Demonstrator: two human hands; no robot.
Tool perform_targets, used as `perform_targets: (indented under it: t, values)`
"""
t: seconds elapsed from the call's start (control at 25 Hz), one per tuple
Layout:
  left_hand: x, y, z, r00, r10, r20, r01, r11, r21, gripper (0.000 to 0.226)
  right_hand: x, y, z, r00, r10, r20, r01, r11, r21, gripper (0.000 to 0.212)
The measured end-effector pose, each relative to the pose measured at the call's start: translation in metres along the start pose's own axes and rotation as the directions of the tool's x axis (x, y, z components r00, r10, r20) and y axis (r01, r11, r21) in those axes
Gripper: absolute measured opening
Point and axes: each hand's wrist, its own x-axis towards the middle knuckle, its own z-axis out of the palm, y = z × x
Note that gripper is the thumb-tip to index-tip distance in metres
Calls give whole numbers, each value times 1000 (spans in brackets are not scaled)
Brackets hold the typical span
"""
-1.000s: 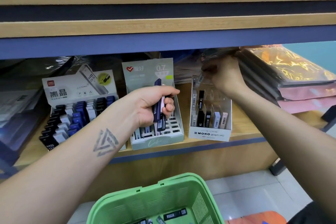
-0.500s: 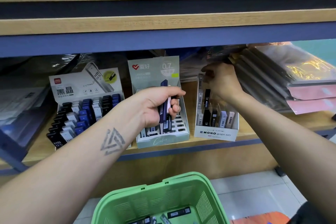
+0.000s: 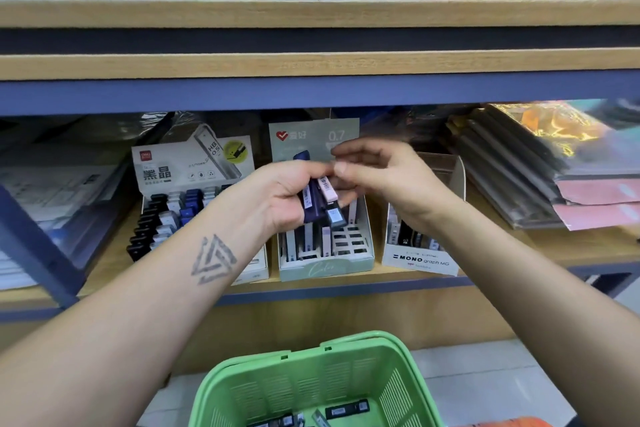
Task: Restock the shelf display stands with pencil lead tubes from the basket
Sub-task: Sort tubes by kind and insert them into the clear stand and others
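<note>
Left hand [image 3: 287,198] is gripping a small bundle of pencil lead tubes [image 3: 317,199] at frame centre, above the mint 0.7 display stand [image 3: 325,255]. Right hand [image 3: 377,177] is pinching toward the pink tube [image 3: 328,188]; actual contact unclear. Tubes look light, rigid, smooth plastic, probably slippery: best pinched on the flat sides near the upper end. More are lying in the green basket [image 3: 398,388], bottom centre.

One head-worn camera looks forward and down, close to the shelf [image 3: 311,288] front.
</note>
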Motion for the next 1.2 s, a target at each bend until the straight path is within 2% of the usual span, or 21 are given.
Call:
perform_targets:
  t: [0.08, 0.16, 0.32, 0.44, 0.48, 0.6, 0.76, 0.88, 0.96, 1.04, 1.12, 1.2]
  values:
    - [-2, 1, -5, 1000, 18, -3, -18, 1000, -12, 27, -2, -2, 8, 991, -26, 135, 41, 993, -109, 52]
    - [-3, 1, -10, 999, 38, -25, -38, 999, -7, 31, -2, -3, 16, 984, -31, 173, 65, 980, -190, 58]
    - [-6, 2, -19, 999, 34, -19, -33, 999, 35, 32, 5, -5, 25, 998, -13, 58, 24, 980, -196, 42]
    - [-9, 5, -22, 998, 56, -11, -54, 989, 135, 14, 7, -6, 24, 998, -22, -55, 9, 974, -228, 30]
    - [-10, 6, -22, 998, 68, -9, -65, 982, 178, 8, 7, -7, 22, 996, -35, -79, 15, 970, -242, 29]
    - [-10, 10, -24, 996, 88, -22, -81, 970, 229, 9, 9, -8, 13, 988, -70, -134, 34, 966, -255, 32]
    - [-4, 10, -24, 990, 135, -43, -121, 963, 240, 6, 7, -7, -5, 992, -60, -110, 31, 967, -254, 33]
    - [1, 5, -19, 984, 162, -72, -141, 960, 241, 1, 3, -4, -14, 990, -42, -133, 20, 986, -164, 30]
    - [6, 1, -12, 982, 174, -77, -151, 960, 235, 9, -1, -4, -21, 982, 42, -186, -35, 999, 40, 24]
    - [11, -5, -2, 981, 183, -57, -165, 958, 234, 13, -5, -6, -31, 968, 149, -200, -100, 967, 236, 18]
    - [14, -12, 11, 987, 161, -17, -153, 963, 222, 13, -9, -8, -43, 961, 172, -216, -106, 952, 287, 16]
    - [17, -17, 21, 995, 102, 18, -104, 978, 180, 10, -12, -10, -54, 957, 153, -247, -87, 962, 261, 15]
